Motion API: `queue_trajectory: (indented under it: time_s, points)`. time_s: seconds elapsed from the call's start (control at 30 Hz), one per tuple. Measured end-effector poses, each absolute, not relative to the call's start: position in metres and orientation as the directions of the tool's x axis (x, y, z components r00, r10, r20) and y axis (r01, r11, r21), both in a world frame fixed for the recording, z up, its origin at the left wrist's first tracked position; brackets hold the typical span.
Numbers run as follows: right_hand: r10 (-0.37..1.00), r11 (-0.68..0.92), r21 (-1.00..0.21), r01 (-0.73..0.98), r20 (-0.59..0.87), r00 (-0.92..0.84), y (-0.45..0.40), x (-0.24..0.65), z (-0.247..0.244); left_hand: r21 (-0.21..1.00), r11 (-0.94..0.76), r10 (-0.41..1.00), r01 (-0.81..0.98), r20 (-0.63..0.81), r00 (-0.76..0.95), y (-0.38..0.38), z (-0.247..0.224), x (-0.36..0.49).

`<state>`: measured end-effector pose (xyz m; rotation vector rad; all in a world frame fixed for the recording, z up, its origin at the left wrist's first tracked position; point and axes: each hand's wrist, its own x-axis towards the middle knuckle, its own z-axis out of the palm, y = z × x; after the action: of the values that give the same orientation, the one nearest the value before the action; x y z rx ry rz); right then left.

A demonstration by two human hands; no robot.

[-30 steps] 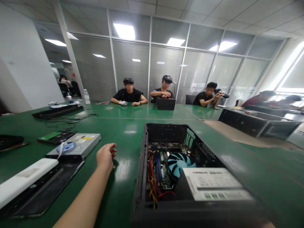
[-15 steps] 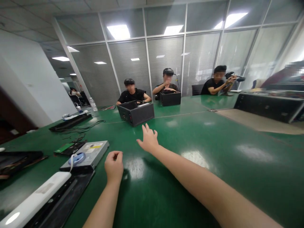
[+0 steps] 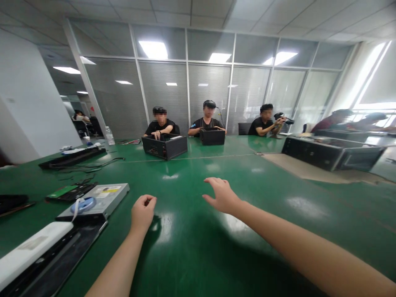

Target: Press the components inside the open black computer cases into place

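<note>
My left hand (image 3: 142, 212) is held above the green table (image 3: 185, 247), its fingers curled together in a pinch. Whatever is in them, if anything, is hidden. To its left lies a silver optical drive (image 3: 115, 197) with a pale blue ring-shaped item (image 3: 87, 204) on top. My right hand (image 3: 222, 195) hovers over the middle of the table, thumb and fingers apart, holding nothing. Left of the drive and nearer me, a long white bar (image 3: 34, 244) with a white cord rests along a black metal panel (image 3: 77, 253).
Black computer cases (image 3: 168, 148) stand before co-workers across the table. A larger case (image 3: 309, 153) sits on a cardboard sheet (image 3: 275, 165) at right. Far left are a green circuit board (image 3: 63, 191), loose black cables (image 3: 102, 163), a black tray (image 3: 72, 157) and a plastic bottle (image 3: 109, 136).
My right hand has moved right and its fingers now point more to the left. My left hand stays pinched. The camera view has tilted up and turned slightly right.
</note>
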<state>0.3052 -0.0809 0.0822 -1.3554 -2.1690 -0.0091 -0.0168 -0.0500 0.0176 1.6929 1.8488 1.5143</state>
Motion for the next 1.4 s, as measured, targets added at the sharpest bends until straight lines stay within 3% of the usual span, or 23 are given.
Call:
queue_trajectory:
  time_s: [0.2,0.43,0.53,0.6,0.77,0.9,1.03,1.13,1.27,1.4]
  points:
    - [0.818,0.376,-0.187,0.907,0.527,-0.231,-0.089,0.382,0.102,0.752,-0.189,0.855,0.632,0.442,-0.271,-0.049,0.016,-0.016]
    - [0.701,0.17,0.004,0.985,0.702,-0.124,-0.06,0.446,0.135,0.766,-0.151,0.872,0.624,0.401,-0.28,-0.043,0.012,-0.019]
    - [0.829,0.035,0.015,0.999,0.557,-0.038,-0.051,0.471,0.143,0.767,-0.14,0.875,0.627,0.392,-0.285,-0.043,0.012,-0.019]
    - [0.893,0.028,0.023,0.999,0.449,-0.035,-0.051,0.479,0.142,0.764,-0.141,0.877,0.63,0.392,-0.28,-0.043,0.013,-0.017]
    - [0.878,0.085,0.059,0.995,0.468,-0.103,-0.088,0.446,0.14,0.749,-0.152,0.885,0.645,0.394,-0.249,-0.043,0.015,-0.013]
    - [0.882,0.248,0.087,0.965,0.39,-0.262,-0.165,0.381,0.152,0.766,-0.147,0.884,0.626,0.386,-0.265,-0.04,0.012,-0.014]
    - [0.822,0.548,-0.049,0.835,0.215,-0.527,-0.253,0.333,0.191,0.772,-0.144,0.88,0.619,0.387,-0.277,-0.039,0.009,-0.015]
    - [0.807,0.586,-0.089,0.805,0.157,-0.57,-0.269,0.327,0.23,0.76,-0.156,0.882,0.631,0.395,-0.258,-0.041,0.008,-0.014]
    - [0.866,0.466,0.148,0.872,0.128,-0.484,-0.19,0.345,0.246,0.755,-0.178,0.885,0.631,0.403,-0.234,-0.041,0.008,-0.013]
    - [0.914,0.401,0.326,0.856,-0.08,-0.398,-0.088,0.359,0.2,0.771,-0.169,0.903,0.613,0.37,-0.217,-0.04,0.009,-0.012]
